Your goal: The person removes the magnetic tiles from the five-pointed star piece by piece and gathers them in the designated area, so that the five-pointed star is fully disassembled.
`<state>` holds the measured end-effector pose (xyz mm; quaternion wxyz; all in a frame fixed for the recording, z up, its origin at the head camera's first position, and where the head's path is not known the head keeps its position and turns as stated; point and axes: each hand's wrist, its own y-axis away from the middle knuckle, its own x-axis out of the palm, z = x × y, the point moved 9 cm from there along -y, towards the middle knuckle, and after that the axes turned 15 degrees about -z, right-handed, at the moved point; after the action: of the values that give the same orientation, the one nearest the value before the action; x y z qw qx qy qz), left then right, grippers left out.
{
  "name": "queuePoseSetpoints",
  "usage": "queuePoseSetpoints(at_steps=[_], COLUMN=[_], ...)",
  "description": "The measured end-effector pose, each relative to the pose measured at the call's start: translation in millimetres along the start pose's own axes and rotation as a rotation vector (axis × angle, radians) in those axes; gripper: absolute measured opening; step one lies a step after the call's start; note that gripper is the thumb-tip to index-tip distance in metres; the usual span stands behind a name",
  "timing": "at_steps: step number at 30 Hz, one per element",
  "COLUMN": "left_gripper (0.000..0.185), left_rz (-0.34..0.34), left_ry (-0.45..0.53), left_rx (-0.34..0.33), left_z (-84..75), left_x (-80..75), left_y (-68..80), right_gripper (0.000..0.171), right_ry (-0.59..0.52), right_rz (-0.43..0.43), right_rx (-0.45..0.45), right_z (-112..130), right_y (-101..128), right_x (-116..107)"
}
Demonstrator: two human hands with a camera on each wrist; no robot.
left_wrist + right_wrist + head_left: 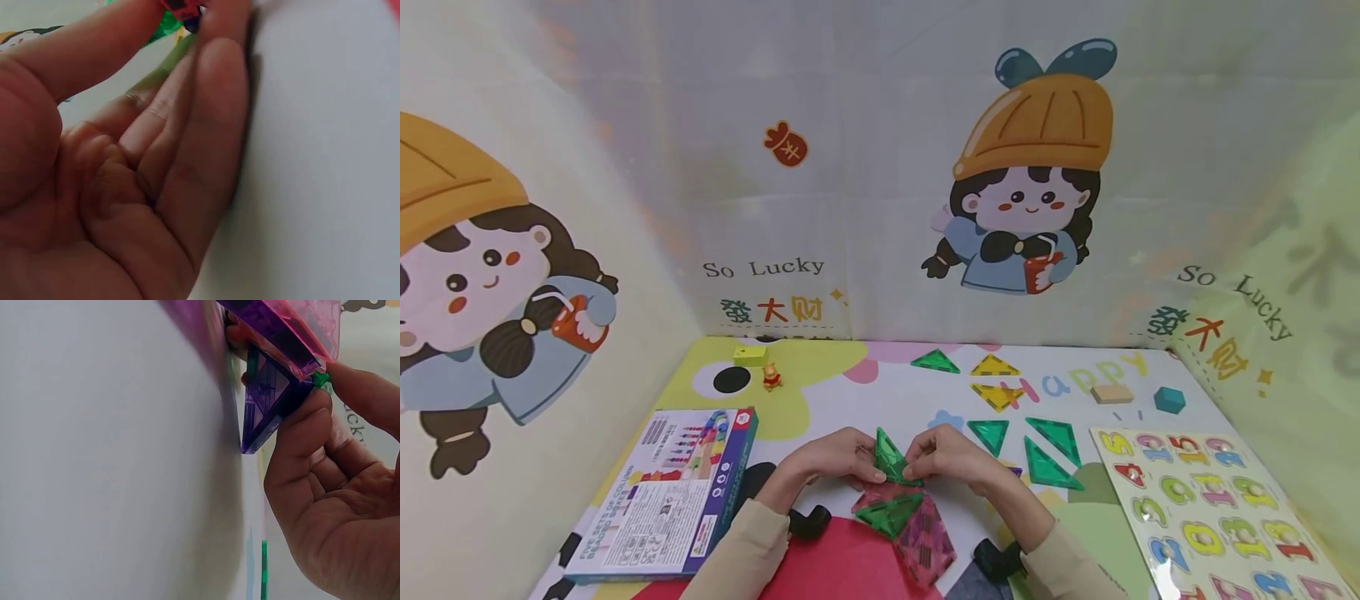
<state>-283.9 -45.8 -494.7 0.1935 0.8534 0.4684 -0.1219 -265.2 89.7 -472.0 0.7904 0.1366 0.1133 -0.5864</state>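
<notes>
A green triangular magnetic tile (pixel 888 457) stands upright between my hands. My left hand (pixel 844 454) holds its left side, and the right hand (pixel 951 457) pinches its lower right corner with thumb and index finger. Just in front lies a group of pink and red tiles (pixel 928 542) with another green triangle (pixel 891 517) among them. In the right wrist view, a purple-edged triangular tile (pixel 278 400) and a pink tile (pixel 319 325) sit close to my fingertips. The left wrist view shows only a scrap of red tile (pixel 181 7); fingers hide the rest.
Loose green triangles (pixel 988 436) and yellow triangles (pixel 995 365) lie beyond my right hand. At the right is a number board (pixel 1213 517), with a teal block (pixel 1169 400) and a wooden block (pixel 1111 394) behind it. A box (pixel 662 492) and a small bear figure (pixel 771 377) are left.
</notes>
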Motion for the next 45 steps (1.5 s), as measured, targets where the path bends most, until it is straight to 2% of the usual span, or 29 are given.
queuePoseSetpoints(at_steps=[3,10,16,21,28,37,41,45], left_gripper=[0.021,0.011,0.024,0.013,0.011,0.016,0.020,0.020], left_rz=[-0.008,0.018,0.018,0.046,0.071,0.065,0.042,0.036], left_ry=[0.005,0.037,0.003,0.024,0.036,0.072,0.080,0.122], left_rx=[0.006,0.027,0.041,0.035,0.052,0.022,0.002,-0.019], left_z=[1.5,3.4,3.3,4.1,3.3,5.1,6.6,8.8], left_x=[-1.3,-0.4,-3.0,-1.1,-0.2,-0.3,-0.4,0.6], left_y=[-3.0,-5.2,-3.8,-2.7,-3.4,-5.4,-6.4,-7.1], right_gripper=[0.018,0.020,0.022,0.023,0.024,0.022,0.020,0.020], right_ry=[-0.001,-0.047,-0.085,-0.103,-0.129,-0.212,-0.146,0.006], right_rz=[0.001,0.014,0.023,0.027,0.045,0.050,-0.007,-0.173], right_rx=[0.005,0.037,0.073,0.079,0.067,0.140,0.114,0.088], right_z=[0,-4,-8,-9,-11,-10,-4,-7], right_y=[0,-1,-2,-2,-2,-4,-12,-31], right_x=[0,2,3,3,3,-5,-24,-56])
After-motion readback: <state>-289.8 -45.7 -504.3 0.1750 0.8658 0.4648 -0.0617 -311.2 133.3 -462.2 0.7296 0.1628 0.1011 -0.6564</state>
